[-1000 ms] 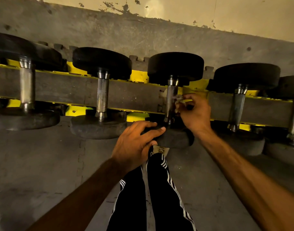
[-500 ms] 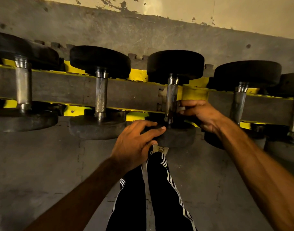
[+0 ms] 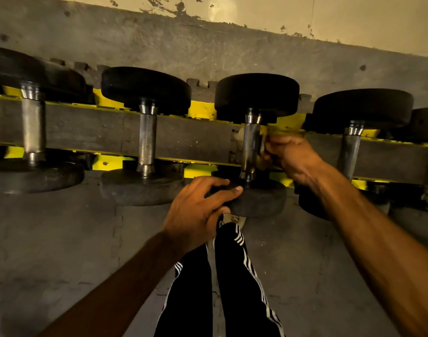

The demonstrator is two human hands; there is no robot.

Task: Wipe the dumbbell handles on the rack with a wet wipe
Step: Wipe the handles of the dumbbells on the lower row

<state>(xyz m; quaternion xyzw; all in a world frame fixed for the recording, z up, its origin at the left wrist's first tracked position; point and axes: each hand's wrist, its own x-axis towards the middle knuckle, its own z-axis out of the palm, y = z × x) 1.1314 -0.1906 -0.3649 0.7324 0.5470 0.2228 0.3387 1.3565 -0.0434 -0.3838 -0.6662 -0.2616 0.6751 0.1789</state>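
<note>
Through the head camera I look down on a row of dumbbells lying across a low yellow rack, each steel handle pointing away from me. My left hand grips the rim of the near weight head of the third dumbbell, fingers over the top and thumb at the front, steadying it. My right hand is curled against the right side of that dumbbell's knurled handle. A pale scrap pinched between the fingers and the bar looks like the wet wipe, though the dim light leaves me unsure. I judge the job to be midway: this handle is being wiped now, and nothing shows whether the two handles to the left or the one to the right are done. The rack stands on grey interlocking floor mats, below a scuffed cream wall. Black striped trousers show between my arms.
</note>
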